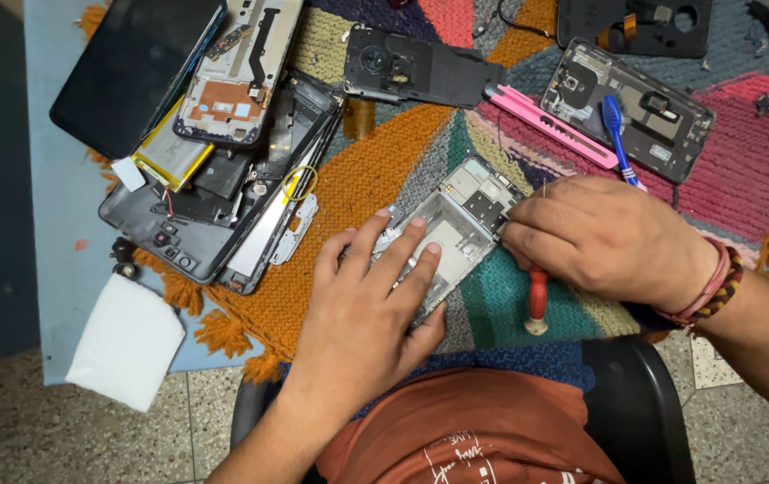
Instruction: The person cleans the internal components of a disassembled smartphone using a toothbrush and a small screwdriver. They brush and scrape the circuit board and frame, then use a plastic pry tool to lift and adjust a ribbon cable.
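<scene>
The left hand (362,305) lay flat, pinning the phone frame (456,229); the right hand (599,235) gripped a red-handled screwdriver (537,300) — best kept upright, pressure steady.

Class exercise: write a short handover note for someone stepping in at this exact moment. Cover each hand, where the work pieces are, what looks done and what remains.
Left hand: fingers spread flat on the opened phone frame, pinning it to the knitted mat.
Right hand: shut grip on a red-handled screwdriver, working at the frame's right edge; the tip is hidden.
Nearby: pink utility knife, blue brush, pile of phone parts at left.
Done: back cover off, frame exposed.
Left: work at the frame's edge is unfinished; remaining screws cannot be made out.
</scene>
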